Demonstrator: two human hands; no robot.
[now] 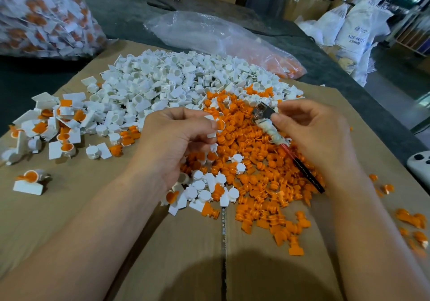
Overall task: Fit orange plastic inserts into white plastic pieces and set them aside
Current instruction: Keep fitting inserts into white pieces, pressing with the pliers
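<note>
My left hand pinches a white plastic piece with an orange insert in it above the middle of the cardboard. My right hand grips a metal tool with a taped, red-and-black handle, its metal head pointing toward the left hand. A heap of loose orange inserts lies under both hands. Behind it spreads a large heap of white pieces. Fitted white-and-orange pieces are scattered at the left, one apart near the front left.
Flattened cardboard covers the dark table. A full clear bag of fitted pieces stands at the back left, and a clear bag holding orange inserts lies behind the heaps. A white device sits at the right edge. Boxes and sacks stand beyond.
</note>
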